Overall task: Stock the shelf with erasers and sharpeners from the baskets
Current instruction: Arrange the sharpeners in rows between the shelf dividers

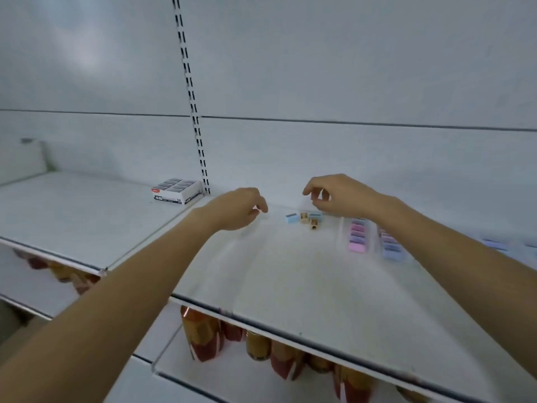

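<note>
Head view: a white shelf is seen from above, with both bare forearms stretched over it. The left grip is held above the shelf surface, fingers loosely curled and released, with nothing seen in it. The right grip is held at three o'clock of the left one. Its thumb and fingertips are bent toward each other with a gap between them, and nothing is seen to be grasped.

A small cluster of sharpeners, blue and tan, lies on the shelf just below the right fingertips, at about four o'clock of the left grip. At three o'clock of the cluster, two rows of pink and lilac blocks are laid out under the right wrist. Whether these are erasers or sharpeners cannot be told.

At ten o'clock of the left grip, a white box of erasers is set at the back of the neighbouring shelf, beside the slotted upright. Bottles are seen on the level below, at six o'clock.
</note>
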`<state>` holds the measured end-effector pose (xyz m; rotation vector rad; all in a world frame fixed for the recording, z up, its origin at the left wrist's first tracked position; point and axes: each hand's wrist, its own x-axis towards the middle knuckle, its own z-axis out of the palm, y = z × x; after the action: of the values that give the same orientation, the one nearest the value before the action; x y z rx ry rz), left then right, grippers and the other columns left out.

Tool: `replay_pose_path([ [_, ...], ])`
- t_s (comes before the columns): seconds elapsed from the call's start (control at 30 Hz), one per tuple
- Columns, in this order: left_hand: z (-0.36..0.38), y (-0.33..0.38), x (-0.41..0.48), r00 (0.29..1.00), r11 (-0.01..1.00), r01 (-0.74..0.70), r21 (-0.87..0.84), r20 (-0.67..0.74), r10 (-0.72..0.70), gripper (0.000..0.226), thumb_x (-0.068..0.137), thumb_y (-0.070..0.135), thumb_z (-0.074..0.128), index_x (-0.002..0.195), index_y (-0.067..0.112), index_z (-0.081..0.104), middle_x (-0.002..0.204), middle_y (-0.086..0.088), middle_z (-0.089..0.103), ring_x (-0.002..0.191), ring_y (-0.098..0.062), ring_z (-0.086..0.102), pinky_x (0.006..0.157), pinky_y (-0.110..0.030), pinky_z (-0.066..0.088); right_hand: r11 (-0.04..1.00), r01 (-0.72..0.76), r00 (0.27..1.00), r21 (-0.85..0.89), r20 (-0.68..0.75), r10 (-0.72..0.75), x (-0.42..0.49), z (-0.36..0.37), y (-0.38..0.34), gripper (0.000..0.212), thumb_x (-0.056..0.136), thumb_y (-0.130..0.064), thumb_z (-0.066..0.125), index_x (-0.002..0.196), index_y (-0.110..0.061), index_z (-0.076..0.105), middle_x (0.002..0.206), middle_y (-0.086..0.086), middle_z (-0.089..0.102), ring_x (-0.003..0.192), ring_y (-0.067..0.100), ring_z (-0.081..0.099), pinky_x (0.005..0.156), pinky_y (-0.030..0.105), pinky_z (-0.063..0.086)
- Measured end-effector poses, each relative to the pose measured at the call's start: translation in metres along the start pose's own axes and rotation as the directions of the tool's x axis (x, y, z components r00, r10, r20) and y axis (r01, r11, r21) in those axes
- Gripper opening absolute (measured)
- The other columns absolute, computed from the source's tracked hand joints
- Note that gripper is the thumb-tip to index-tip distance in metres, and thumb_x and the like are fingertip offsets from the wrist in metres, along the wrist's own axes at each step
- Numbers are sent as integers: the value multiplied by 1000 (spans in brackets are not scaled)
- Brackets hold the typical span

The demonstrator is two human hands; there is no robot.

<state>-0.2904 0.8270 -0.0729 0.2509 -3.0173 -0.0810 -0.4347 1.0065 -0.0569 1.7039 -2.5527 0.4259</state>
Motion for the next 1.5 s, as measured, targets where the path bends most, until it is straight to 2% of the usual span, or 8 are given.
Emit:
replay_pose_path([
  [0.1, 9, 3, 25, 999, 999, -30, -24, 21, 30, 28, 94, 16, 45, 119, 17, 57, 120, -2, 54, 105, -18, 53, 89, -28, 40, 1000, -31, 997, 0, 64, 31, 22, 10, 8, 26, 89, -22, 53, 115, -24, 55, 105, -8, 58, 88, 11, 53, 80, 27, 46],
  [0.3, 29, 8, 61, 994, 993, -103, -54, 25, 105, 32, 88, 39, 56, 111, 18, 49, 112, 5, 57, 90, -14, 53, 73, -26, 38, 998, -58, 983, -21, 175, 61, 31, 28, 14, 37, 85, -32, 60, 120, -22, 53, 116, -6, 55, 100, 13, 52, 83, 28, 43],
  [0.57, 29, -18, 87, 965, 958, -236, -166, 74, 251, 32, 86, 12, 59, 117, 7, 50, 109, -7, 59, 83, -12, 45, 71, -17, 34, 990, -135, 973, 35, 193, 126, 43, 41, 10, 37, 81, -17, 64, 117, -17, 54, 99, -7, 57, 88, 12, 51, 82, 30, 44],
  [0.67, 27, -35, 90, 959, 945, -271, -184, 30, 281, 31, 85, 9, 59, 115, 8, 57, 107, -8, 56, 82, -10, 44, 70, -14, 31, 986, -156, 979, 52, 141, 147, 43, 42, 5, 36, 81, -10, 60, 116, -15, 54, 81, -13, 49, 80, 12, 49, 78, 29, 44],
  [0.8, 28, -50, 91, 946, 920, -324, -220, -40, 323, 28, 84, 8, 58, 112, 9, 60, 102, -7, 53, 82, -11, 44, 72, -16, 32, 978, -155, 988, 142, 40, 151, 39, 43, -3, 48, 78, -2, 60, 124, -12, 50, 101, -1, 46, 91, 14, 51, 85, 25, 44],
  [1.03, 23, -51, 87, 886, 845, -464, -267, -128, 446, 25, 85, 12, 59, 109, 12, 59, 101, 1, 55, 83, -13, 53, 77, -18, 41, 958, -145, 957, 246, -212, 199, 15, 57, -20, 44, 78, 5, 60, 119, -7, 57, 107, 2, 42, 99, 22, 57, 93, 25, 44],
  [1.17, 21, -42, 82, 834, 789, -550, -274, -132, 536, 26, 84, 16, 63, 109, 14, 59, 101, 3, 57, 82, -13, 57, 77, -20, 42, 950, -177, 908, 257, -330, 258, -1, 57, -33, 35, 77, 3, 64, 110, -8, 61, 97, -7, 43, 86, 0, 53, 84, 8, 40],
  [1.5, 28, 19, 70, 684, 600, -718, -354, -196, 703, 28, 83, 21, 67, 110, 19, 60, 93, 5, 56, 77, -11, 58, 75, -17, 41, 856, -462, 780, 230, -353, 516, -72, 55, -57, 22, 75, -13, 72, 93, -14, 60, 88, -14, 40, 74, -3, 47, 70, 3, 35],
])
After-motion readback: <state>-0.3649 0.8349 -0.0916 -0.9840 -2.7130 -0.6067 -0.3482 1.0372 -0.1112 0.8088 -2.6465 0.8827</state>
